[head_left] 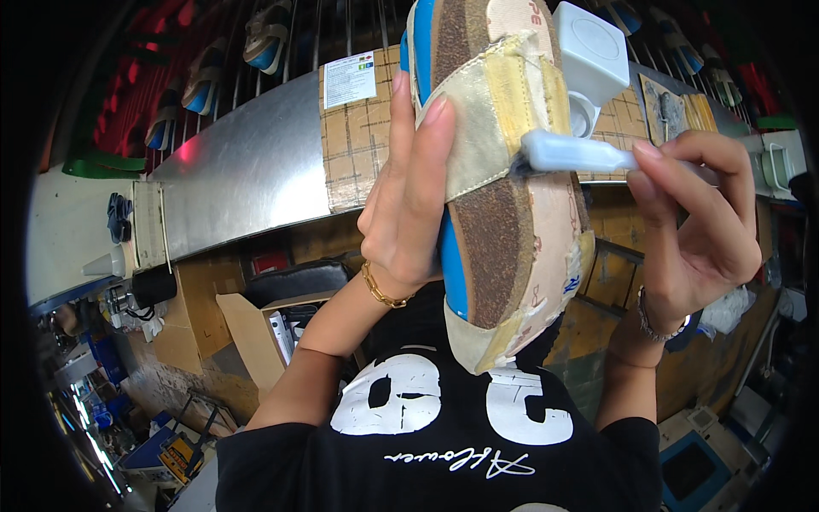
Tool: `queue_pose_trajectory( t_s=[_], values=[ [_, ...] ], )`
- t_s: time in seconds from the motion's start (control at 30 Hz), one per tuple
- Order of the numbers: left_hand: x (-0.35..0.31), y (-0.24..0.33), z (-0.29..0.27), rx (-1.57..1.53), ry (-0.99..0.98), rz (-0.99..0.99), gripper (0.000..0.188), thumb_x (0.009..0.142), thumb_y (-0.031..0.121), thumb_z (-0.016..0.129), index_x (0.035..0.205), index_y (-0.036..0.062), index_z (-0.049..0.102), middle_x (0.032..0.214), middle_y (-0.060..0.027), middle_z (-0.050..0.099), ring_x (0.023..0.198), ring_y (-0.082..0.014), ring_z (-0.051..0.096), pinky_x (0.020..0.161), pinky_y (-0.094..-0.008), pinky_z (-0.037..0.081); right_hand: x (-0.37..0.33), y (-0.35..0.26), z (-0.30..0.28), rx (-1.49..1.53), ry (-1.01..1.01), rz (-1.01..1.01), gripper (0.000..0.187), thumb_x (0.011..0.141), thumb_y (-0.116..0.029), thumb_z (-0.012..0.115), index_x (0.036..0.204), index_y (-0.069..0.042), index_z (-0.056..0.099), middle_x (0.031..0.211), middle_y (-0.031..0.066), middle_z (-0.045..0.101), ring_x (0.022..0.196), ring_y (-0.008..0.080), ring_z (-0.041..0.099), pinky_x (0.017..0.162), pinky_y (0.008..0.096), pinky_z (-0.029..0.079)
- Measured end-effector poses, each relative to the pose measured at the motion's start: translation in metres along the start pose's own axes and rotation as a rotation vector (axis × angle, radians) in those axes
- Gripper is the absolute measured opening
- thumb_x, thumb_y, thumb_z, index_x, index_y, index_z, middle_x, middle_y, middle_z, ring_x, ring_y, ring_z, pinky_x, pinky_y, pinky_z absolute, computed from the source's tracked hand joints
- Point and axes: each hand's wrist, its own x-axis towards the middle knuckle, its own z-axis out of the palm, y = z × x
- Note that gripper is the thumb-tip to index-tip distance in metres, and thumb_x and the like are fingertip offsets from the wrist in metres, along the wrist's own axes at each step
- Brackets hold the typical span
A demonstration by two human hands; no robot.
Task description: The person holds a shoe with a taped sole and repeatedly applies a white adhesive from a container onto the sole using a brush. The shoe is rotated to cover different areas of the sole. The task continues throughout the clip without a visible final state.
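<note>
My left hand (pixel 408 192) is closed round the side of an unfinished shoe (pixel 490 243) on a blue last, its underside turned up toward me. The shoe's bottom is brown board with a pale strip, and a pale gold strap (pixel 478 128) is folded over it. Yellowish, glue-like patches show on the strap's edge and the strip. In my right hand (pixel 704 209), a white-handled brush (pixel 580 155) is pinched between thumb and fingers. Its dark bristles touch the strap's lower edge near the middle of the shoe.
Behind the shoe stands a white container (pixel 589 51). Gridded cardboard (pixel 345 141) covers part of a metal bench (pixel 247 162). Beyond it, more shoes on blue lasts (pixel 266 38) sit on metal bars. An open carton (pixel 247 333) lies below the bench, left of my arm.
</note>
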Motion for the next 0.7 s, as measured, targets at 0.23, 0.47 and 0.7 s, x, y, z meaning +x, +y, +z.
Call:
queue_pose_trajectory(
  t_s=[0.23, 0.47, 0.7],
  values=[
    [0.002, 0.0, -0.001, -0.005, 0.026, -0.001, 0.076, 0.083, 0.027, 0.073, 0.144, -0.0046, 0.041, 0.138, -0.0314, 0.051, 0.112, -0.0348, 0.065, 0.09, -0.037, 0.057, -0.001, 0.004, -0.01, 0.09, -0.119, -0.035, 0.03, 0.062, 0.005, 0.078, 0.091, -0.003, 0.079, 0.095, 0.0118, 0.061, 0.088, 0.0206, 0.056, 0.076, 0.029, 0.041],
    [0.006, -0.006, 0.001, -0.013, 0.076, -0.005, 0.078, 0.079, 0.025, 0.08, 0.142, -0.0078, 0.045, 0.134, -0.032, 0.056, 0.107, -0.0343, 0.069, 0.086, -0.0358, 0.059, -0.023, -0.002, -0.014, 0.137, -0.155, 0.015, 0.025, 0.056, -0.007, 0.077, 0.081, -0.012, 0.079, 0.09, 0.0093, 0.059, 0.081, 0.0211, 0.053, 0.071, 0.0311, 0.037],
    [0.014, -0.001, 0.014, -0.136, 0.355, -0.103, 0.081, 0.075, 0.023, 0.086, 0.139, -0.011, 0.05, 0.13, -0.0325, 0.06, 0.102, -0.0339, 0.072, 0.081, -0.0345, 0.061, 0.003, 0.002, 0.004, 0.256, -0.089, 0.038, 0.015, 0.075, -0.001, 0.074, 0.089, -0.004, 0.077, 0.093, 0.0099, 0.061, 0.083, 0.0183, 0.055, 0.071, 0.0278, 0.041]
  ],
)
